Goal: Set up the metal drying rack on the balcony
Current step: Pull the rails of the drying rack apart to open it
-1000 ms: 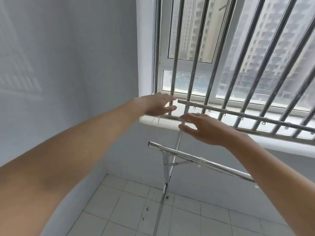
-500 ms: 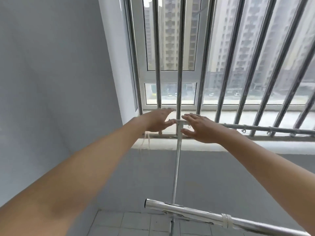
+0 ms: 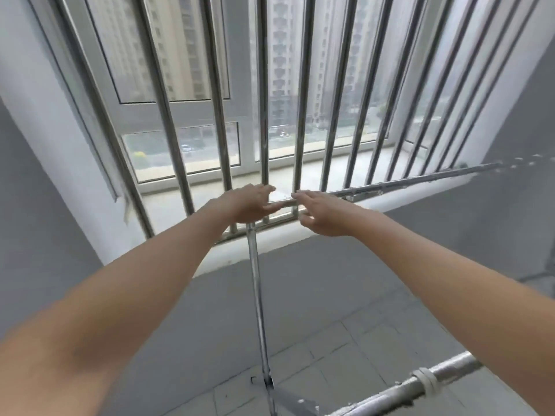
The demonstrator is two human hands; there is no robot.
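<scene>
A: What changed?
B: Rack's top rail (image 3: 390, 185) swung round vs 0.5 s ago, now along window bars (image 3: 264, 115).
A: Hands?
B: Left hand (image 3: 249, 205), right hand (image 3: 321, 216) at rail's left end, fingers loosely open, not clamped. Placement nearly done, prob.

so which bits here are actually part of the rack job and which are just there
Part of the job:
- upper rack rail, under both hands
- upright rack post
- lower rack rail with white cord wrapped round it
- left hand, fingers over the rail's end
- right hand, open beside the rail

Just there:
- window guard bars
- window sill
- tiled floor
</scene>
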